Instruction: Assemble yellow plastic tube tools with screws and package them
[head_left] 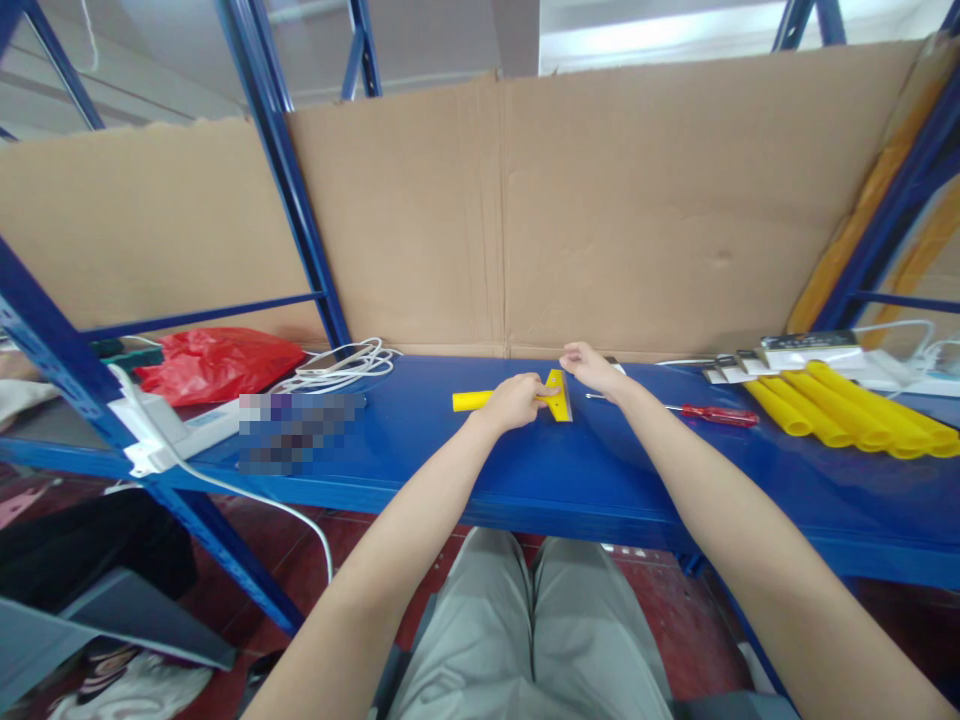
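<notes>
A yellow scraper [557, 396] with a tube-like handle and a wide flat head lies across the blue shelf, its handle end pointing left. My left hand [516, 402] is wrapped round it just behind the head. Close by the far right side of the head is my right hand [592, 370], its fingers curled together; whatever they may hold is too small to make out. A screwdriver [720, 415] with a red handle lies to the right, its shaft partly hidden behind my right forearm.
Several yellow tubes [862, 405] lie at the right, with scraper heads [750, 365] behind them. At the left are a red plastic bag [221, 362], white cables [345, 365] and a white power strip [202, 430]. Cardboard [600, 210] walls the back of the blue shelf [420, 450].
</notes>
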